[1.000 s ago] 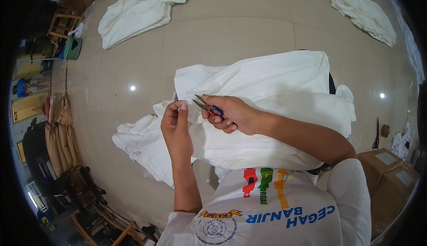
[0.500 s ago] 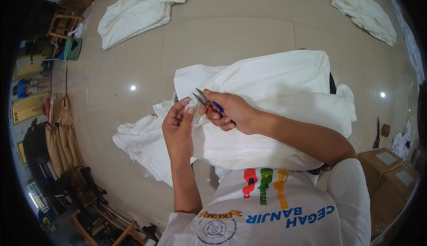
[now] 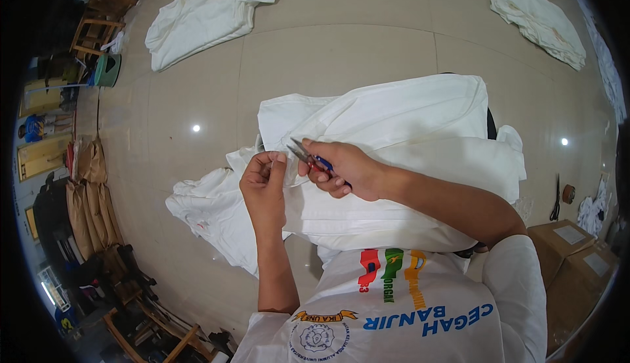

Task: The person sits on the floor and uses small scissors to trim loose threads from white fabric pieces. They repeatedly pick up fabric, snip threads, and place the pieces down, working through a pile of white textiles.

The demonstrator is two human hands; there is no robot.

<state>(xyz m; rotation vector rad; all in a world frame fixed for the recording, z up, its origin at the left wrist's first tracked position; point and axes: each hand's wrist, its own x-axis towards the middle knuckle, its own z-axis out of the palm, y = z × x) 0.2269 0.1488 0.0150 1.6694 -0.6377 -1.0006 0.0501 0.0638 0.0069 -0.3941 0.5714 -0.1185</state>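
Observation:
My right hand grips a small pair of scissors with red and blue handles. Their two grey blades point up and left and stand slightly apart. Just left of the tips, my left hand pinches thumb against fingers; whatever lies between them is too small or hidden to make out. Beneath both hands a large white cloth garment spreads in folds over my lap. To its left, more crumpled white cloth trails onto the floor, partly behind my left forearm.
Folded white cloth piles lie far left and far right on the tiled floor. Cardboard boxes, a tape roll and a black-handled tool are at my right. Wooden chairs and brown bags line the left.
The bit of white cloth at my left fingertips no longer shows; those fingers are curled in more tightly. My right hand and the scissors have shifted slightly down and right.

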